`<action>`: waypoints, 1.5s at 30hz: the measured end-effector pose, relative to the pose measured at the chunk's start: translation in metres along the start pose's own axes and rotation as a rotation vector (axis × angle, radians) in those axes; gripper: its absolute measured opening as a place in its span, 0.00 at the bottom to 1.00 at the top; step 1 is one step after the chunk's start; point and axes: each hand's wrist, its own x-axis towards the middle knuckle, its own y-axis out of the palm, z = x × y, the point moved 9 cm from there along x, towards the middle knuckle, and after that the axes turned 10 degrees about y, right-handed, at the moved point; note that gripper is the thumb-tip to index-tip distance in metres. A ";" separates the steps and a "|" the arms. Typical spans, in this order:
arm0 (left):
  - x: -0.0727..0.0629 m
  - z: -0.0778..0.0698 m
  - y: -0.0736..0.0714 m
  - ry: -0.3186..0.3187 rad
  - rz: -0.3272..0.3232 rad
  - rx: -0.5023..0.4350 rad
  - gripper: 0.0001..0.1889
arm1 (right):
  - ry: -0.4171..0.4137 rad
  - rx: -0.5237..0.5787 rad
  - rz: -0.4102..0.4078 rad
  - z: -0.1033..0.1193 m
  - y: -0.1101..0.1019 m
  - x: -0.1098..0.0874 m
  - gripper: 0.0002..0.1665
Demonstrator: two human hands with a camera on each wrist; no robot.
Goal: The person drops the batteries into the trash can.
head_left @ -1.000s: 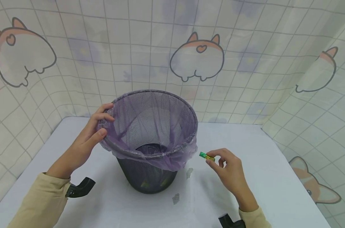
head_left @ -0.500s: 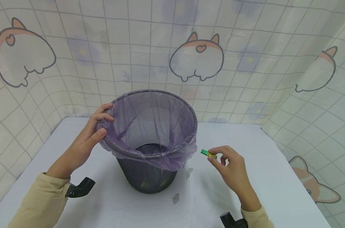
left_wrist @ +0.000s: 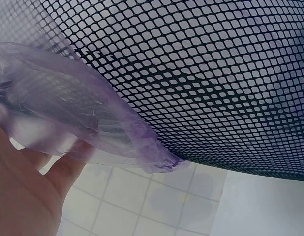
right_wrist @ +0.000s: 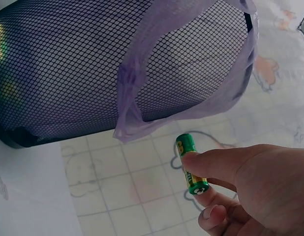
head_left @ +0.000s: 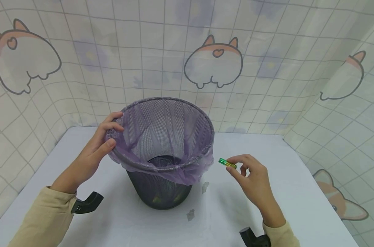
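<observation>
A black mesh wastebasket stands on the white table, lined with a thin purple bag folded over its rim. My left hand grips the left side of that rim, fingers over the edge and thumb in front; in the left wrist view some fingers lie behind the bag's loose fold. To the right of the basket, my right hand pinches a green and gold battery between thumb and fingers. The battery is held above the table, apart from the bag's right edge. Small green and yellow shapes show through the mesh near the basket's bottom.
The white table reaches back to a curtain with a grid and corgi print, which also hangs along both sides. Two small grey patches mark the table, one of them a patch in front of the basket.
My right hand, with the battery pinched in it, has moved slightly up and to the right, away from the basket. The left hand and the basket have stayed in place.
</observation>
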 end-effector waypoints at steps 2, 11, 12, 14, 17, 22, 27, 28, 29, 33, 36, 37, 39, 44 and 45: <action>0.000 0.000 0.000 0.001 0.000 -0.004 0.16 | -0.003 -0.002 -0.002 0.002 -0.001 0.000 0.15; 0.000 0.000 0.001 0.000 0.013 0.000 0.16 | -0.013 0.000 -0.006 0.007 -0.005 0.002 0.15; -0.001 0.001 0.001 -0.002 0.017 -0.001 0.16 | -0.016 0.001 -0.008 0.008 -0.006 0.003 0.15; -0.001 0.001 0.001 -0.003 0.019 -0.002 0.16 | -0.026 0.004 -0.011 0.010 -0.007 0.003 0.15; -0.001 0.001 0.000 -0.002 0.013 -0.003 0.16 | -0.041 0.013 -0.017 0.014 -0.010 0.004 0.15; 0.000 0.001 0.000 0.004 0.016 -0.001 0.15 | -0.056 0.028 -0.025 0.020 -0.014 0.006 0.14; -0.001 0.002 0.001 0.003 0.044 0.012 0.16 | -0.062 0.033 -0.030 0.023 -0.017 0.006 0.14; -0.001 0.003 0.001 0.004 0.046 0.014 0.16 | -0.064 0.034 -0.032 0.024 -0.017 0.006 0.14; -0.001 0.003 0.001 0.003 0.047 0.017 0.16 | -0.069 0.035 -0.032 0.024 -0.018 0.007 0.14; -0.001 0.003 0.000 0.008 0.050 0.022 0.17 | -0.085 0.040 -0.034 0.027 -0.019 0.008 0.14; -0.002 0.003 0.000 0.008 0.052 0.025 0.16 | -0.095 0.042 -0.034 0.029 -0.021 0.009 0.14; -0.002 0.003 0.001 0.008 0.052 0.025 0.16 | -0.099 0.041 -0.035 0.029 -0.021 0.009 0.14; -0.001 0.002 0.001 0.008 0.052 0.021 0.16 | -0.098 0.040 -0.037 0.030 -0.022 0.010 0.14; -0.001 0.002 0.000 0.012 0.032 0.001 0.15 | -0.090 0.028 -0.043 0.032 -0.024 0.013 0.15; -0.001 0.002 0.000 0.012 0.025 -0.001 0.15 | -0.089 0.025 -0.044 0.032 -0.024 0.013 0.15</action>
